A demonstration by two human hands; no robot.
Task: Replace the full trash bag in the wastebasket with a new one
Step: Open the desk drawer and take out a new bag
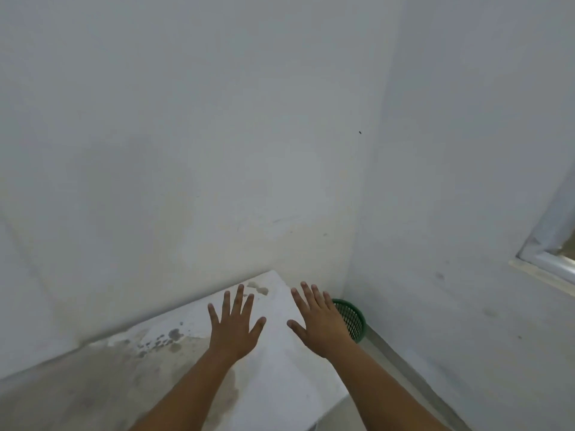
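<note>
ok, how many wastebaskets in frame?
1. A green mesh wastebasket stands on the floor in the wall corner, partly hidden behind the right hand. No bag shows; others may sit out of view.

Bare room corner: white walls (217,135), stained ledge (280,384) (window frame (547,259) at right).

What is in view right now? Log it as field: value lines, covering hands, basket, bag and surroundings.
left hand: open, fingers spread, holds nothing
right hand: open, fingers spread, holds nothing
basket: green mesh, in the wall corner, partly hidden behind the right hand
bag: none visible; basket's inside cannot be seen
slab: white, stained, below both hands; contact unclear
window: frame corner at right edge
</note>
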